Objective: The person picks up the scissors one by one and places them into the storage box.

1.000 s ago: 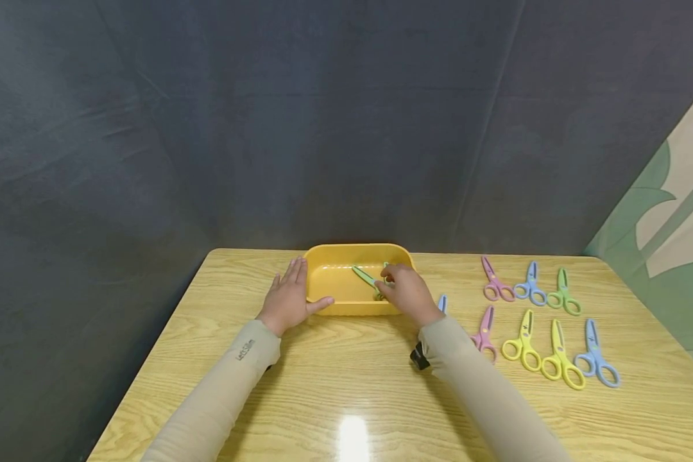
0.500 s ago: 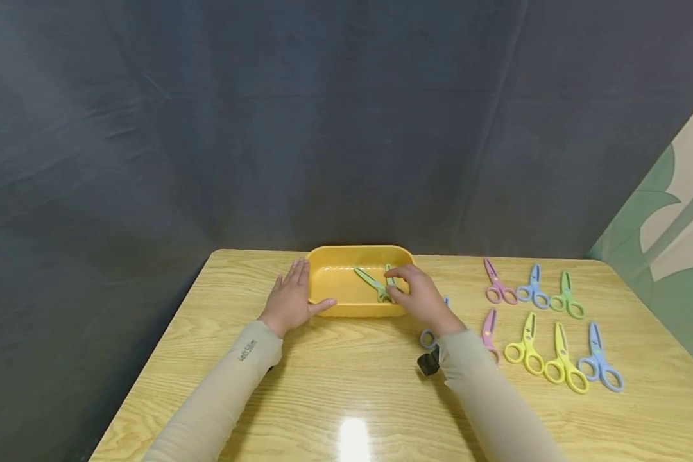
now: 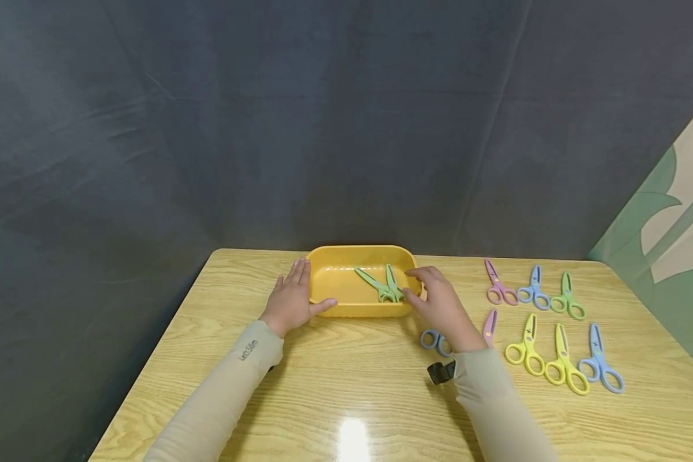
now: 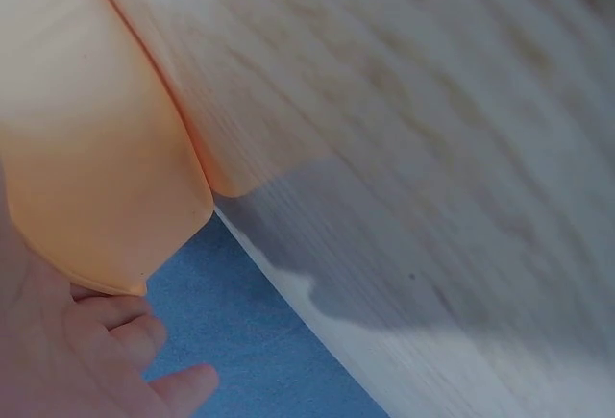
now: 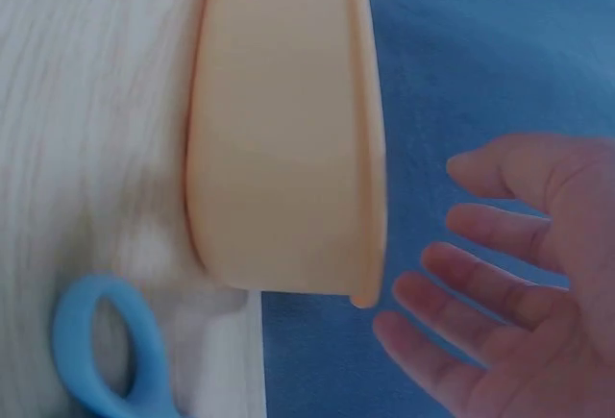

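Observation:
A yellow plastic box (image 3: 358,310) stands at the table's back edge. Two green scissors lie in its right part: one pair (image 3: 371,280) slants left, the other (image 3: 391,278) points away, and their handles overlap. My left hand (image 3: 290,301) rests on the left end of the box with straight fingers and the thumb along the front rim. Above the box's right end, my right hand (image 3: 441,307) has its fingers spread and holds nothing; the right wrist view shows the fingers (image 5: 461,312) apart from the box wall (image 5: 279,130). Partly hidden by the right forearm are blue scissors (image 3: 431,338).
Scissors lie on the right of the wooden table (image 3: 323,398): pink (image 3: 499,285), blue (image 3: 534,292) and green (image 3: 566,298) behind; pink (image 3: 489,326), yellow (image 3: 528,346), another yellow (image 3: 563,362) and blue (image 3: 597,359) in front. A dark curtain (image 3: 346,128) hangs behind.
My right hand has let go of the right green scissors inside the box and moved right, out to the box's right end. My left hand has stayed on the box.

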Available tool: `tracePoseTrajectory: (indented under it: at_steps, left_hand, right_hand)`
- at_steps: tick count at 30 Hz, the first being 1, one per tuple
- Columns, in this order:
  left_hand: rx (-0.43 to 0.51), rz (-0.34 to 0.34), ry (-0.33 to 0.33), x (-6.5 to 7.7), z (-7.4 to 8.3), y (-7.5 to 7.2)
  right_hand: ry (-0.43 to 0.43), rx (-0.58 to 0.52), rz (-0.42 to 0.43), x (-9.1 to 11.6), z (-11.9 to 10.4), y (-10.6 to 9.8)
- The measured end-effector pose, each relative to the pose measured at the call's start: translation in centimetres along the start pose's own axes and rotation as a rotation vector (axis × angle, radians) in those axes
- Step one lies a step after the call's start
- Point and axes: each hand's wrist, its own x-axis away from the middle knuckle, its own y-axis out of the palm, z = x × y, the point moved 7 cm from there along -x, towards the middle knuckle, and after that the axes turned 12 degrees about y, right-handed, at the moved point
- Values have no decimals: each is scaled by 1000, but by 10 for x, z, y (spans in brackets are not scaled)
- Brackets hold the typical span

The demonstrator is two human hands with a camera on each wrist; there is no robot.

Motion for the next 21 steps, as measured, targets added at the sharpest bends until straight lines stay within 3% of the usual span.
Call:
tracePoseTrajectory:
  at_steps: [9, 16, 21]
  left_hand:
    - [5, -9, 2, 0, 2, 3]
    - [0, 3, 3, 0, 3, -1]
    - [-6, 0, 8, 1, 3, -3]
  right_hand:
    - [107, -15, -29, 13, 11, -8]
    - [204, 42, -53, 12, 15, -17]
    - [299, 67, -119, 14, 18, -20]
